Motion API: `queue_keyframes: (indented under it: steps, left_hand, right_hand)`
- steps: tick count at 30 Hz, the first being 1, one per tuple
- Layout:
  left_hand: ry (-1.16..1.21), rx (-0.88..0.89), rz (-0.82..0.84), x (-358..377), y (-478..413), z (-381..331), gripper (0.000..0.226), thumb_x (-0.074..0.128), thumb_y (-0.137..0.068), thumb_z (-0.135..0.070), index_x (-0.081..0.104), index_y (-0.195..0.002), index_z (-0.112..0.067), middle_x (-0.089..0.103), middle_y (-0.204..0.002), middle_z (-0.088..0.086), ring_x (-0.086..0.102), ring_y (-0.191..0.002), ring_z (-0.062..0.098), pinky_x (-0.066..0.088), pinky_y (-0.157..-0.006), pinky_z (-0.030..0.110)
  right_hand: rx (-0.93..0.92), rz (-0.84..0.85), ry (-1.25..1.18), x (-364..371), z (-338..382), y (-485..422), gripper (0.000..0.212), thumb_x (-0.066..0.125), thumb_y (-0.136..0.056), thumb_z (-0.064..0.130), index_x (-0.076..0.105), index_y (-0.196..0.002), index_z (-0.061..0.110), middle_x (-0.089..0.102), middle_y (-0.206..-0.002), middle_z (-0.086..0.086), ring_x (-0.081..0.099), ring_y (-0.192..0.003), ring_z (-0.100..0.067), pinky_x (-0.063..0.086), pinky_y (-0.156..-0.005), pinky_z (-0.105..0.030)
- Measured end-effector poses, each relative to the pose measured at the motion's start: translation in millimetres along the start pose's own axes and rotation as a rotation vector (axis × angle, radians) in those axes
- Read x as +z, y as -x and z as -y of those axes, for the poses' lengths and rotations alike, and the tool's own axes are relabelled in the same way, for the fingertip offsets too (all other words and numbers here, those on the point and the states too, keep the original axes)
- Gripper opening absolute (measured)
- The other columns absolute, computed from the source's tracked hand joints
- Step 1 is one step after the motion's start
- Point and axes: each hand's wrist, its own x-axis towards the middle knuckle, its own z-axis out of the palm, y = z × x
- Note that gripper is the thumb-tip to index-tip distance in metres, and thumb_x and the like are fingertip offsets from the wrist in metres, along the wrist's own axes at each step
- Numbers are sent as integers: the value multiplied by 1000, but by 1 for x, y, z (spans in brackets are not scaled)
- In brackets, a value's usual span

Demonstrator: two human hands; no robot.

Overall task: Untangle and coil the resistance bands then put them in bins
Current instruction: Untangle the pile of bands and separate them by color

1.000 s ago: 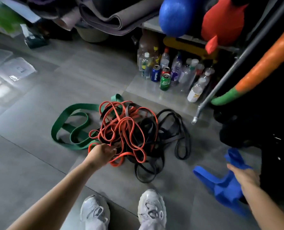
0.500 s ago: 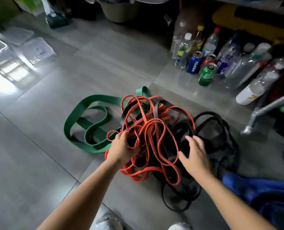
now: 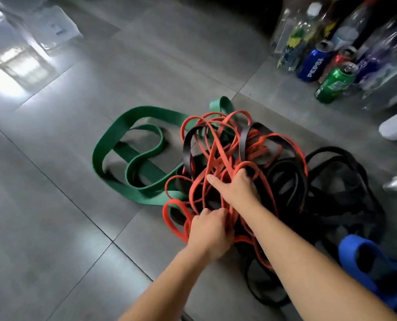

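left hand and right hand both curl around strands of the orange resistance band, judged soft, light, springy, best held at a free loop.

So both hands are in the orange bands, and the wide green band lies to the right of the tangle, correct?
No. The head view shows the green band to the left of the tangle, not the right. Both the left hand and right hand are in the orange bands.
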Motion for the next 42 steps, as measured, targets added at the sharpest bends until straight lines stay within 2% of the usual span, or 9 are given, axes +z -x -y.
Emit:
queue_keyframes:
  steps: [3, 7, 12, 16, 20, 25, 30, 32, 42]
  left_hand:
    - [144, 72, -36, 5, 21, -5, 30, 47, -80, -38, 56, -104, -23, 62, -101, -3, 50, -92, 24, 39, -74, 35]
    - [351, 152, -73, -3, 33, 1, 35, 53, -85, -37, 59, -116, -20, 59, -105, -2, 51, -99, 19, 41, -90, 33]
    - [702, -106, -512, -18, 40, 17, 27, 60, -89, -29, 55, -115, -25, 51, -106, -14, 52, -100, 2, 42, -91, 20]
    - [775, -195, -528, -36, 16, 19, 23, 54, -93, -25, 55, -116, -21, 56, -114, -1, 54, -108, 14, 43, -97, 33]
    - [655, -218, -336, -47, -33, 2, 46, 53, -94, -24, 44, -135, -6, 48, -137, 11, 44, -126, 22, 29, -103, 25]
    - [523, -294, -119, -45, -86, -6, 32, 52, -91, -18, 49, -119, -5, 55, -125, 18, 51, -116, 34, 40, -96, 36]
    - [95, -216, 113, -36, -100, -6, 72, 56, -85, -37, 14, -144, -42, 30, -139, 18, 49, -115, 43, 43, -95, 46]
    - [-116, -194, 164, -34, -102, -5, 88, 63, -80, -45, 5, -146, -41, 34, -132, 16, 52, -112, 41, 45, -87, 45]
    - [-361, -113, 45, -37, -99, -3, 48, 62, -84, -33, 51, -127, -15, 53, -125, 11, 54, -113, 33, 47, -85, 42]
  right_hand:
    - [22, -28, 112, 17, 7, 3, 81, 70, -69, 62, 36, -121, 11, 52, -128, -14, 54, -115, -36, 46, -85, -40]
    - [5, -70, 117, 14, -8, 1, 44, 65, -83, 31, 42, -115, 12, 62, -119, -15, 60, -109, -34, 47, -83, -37]
    - [10, -135, -302, -22, -25, 1, 21, 70, -76, 21, 61, -94, 13, 65, -87, -4, 63, -88, -26, 43, -76, -28]
    - [-64, -89, -406, -28, -48, 32, 15, 69, -74, 12, 58, -67, 17, 61, -63, 10, 57, -63, -14, 43, -58, -24]
    - [3, -104, -469, -20, -78, 52, 6, 66, -76, 9, 63, -75, 14, 63, -66, 2, 55, -61, -14, 42, -58, -26]
    - [36, -289, -598, -36, -85, 37, 14, 64, -79, 12, 58, -71, 21, 62, -70, 6, 56, -64, -7, 40, -62, -26]
    - [-82, -136, -549, -28, -76, 31, 20, 63, -77, 8, 63, -91, 23, 62, -75, 12, 54, -64, 3, 42, -60, -12]
    - [-94, -106, -558, -24, -76, 31, 31, 63, -77, 7, 64, -102, 27, 63, -77, 13, 56, -64, 4, 42, -60, -9]
    - [-114, -91, -605, -37, -88, 41, 19, 61, -77, 7, 61, -80, 26, 63, -70, 8, 55, -57, 4, 40, -54, -4]
